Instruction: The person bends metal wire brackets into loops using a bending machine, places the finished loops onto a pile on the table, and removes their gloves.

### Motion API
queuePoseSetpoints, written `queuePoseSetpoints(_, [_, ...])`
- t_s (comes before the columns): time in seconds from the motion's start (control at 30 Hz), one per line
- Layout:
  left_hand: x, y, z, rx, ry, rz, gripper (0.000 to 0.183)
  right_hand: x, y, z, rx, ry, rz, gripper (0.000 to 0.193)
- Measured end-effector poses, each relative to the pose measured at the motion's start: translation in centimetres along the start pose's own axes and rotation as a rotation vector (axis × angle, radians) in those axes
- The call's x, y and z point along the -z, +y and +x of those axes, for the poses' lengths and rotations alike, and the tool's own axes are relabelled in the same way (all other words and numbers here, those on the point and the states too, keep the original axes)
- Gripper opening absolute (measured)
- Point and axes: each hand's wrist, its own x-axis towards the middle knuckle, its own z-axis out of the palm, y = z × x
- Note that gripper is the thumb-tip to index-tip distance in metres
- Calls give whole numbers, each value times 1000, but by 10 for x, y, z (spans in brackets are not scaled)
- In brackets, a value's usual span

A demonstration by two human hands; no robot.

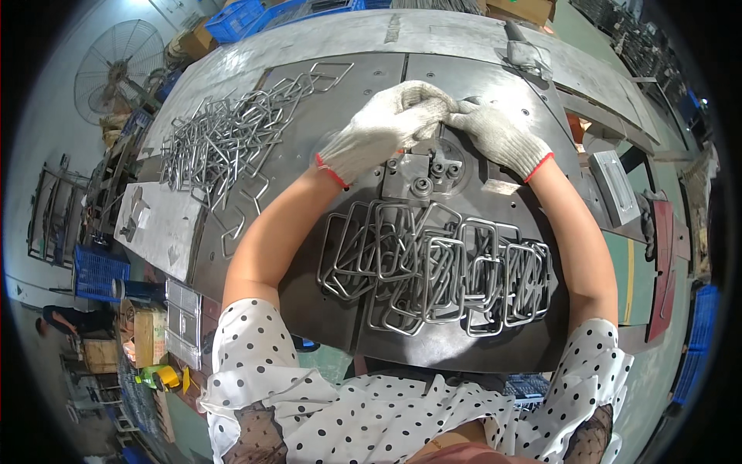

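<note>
Gloved left hand (396, 120) and right hand (501, 133), fingers curled, meet by the bolted fixture (406, 176) beyond piled wire frames (427, 278); can't tell from here what either grips.

On the worktable (317, 329), fixture (422, 175), wire heap (232, 143) to its left, another heap (464, 269) before it

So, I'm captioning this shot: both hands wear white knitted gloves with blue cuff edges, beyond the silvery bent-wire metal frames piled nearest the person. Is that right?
Not quite: the head view shows red cuff edges, not blue. The rest stands: the left hand and right hand wear white knitted gloves, beyond the silvery bent-wire metal frames piled nearest the person.
</note>
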Motion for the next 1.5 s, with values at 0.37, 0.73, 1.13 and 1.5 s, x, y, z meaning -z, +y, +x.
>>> queuePoseSetpoints(0.37, [2, -3, 0, -13, 7, -18, 18, 17, -17, 1, -79, -108, -56, 49])
queuePoseSetpoints(0.73, [1, 0, 0, 3, -2, -33, 19, 2, -2, -1, -12, -28, -15, 47])
queuePoseSetpoints(1.13, [1, -2, 1, 0, -13, -48, 20, 1, 1, 0, 4, -27, -50, 50])
queuePoseSetpoints(1.5, [-1, 0, 0, -11, -9, -53, 20, -7, 5, 1, 20, -21, -97, 50])
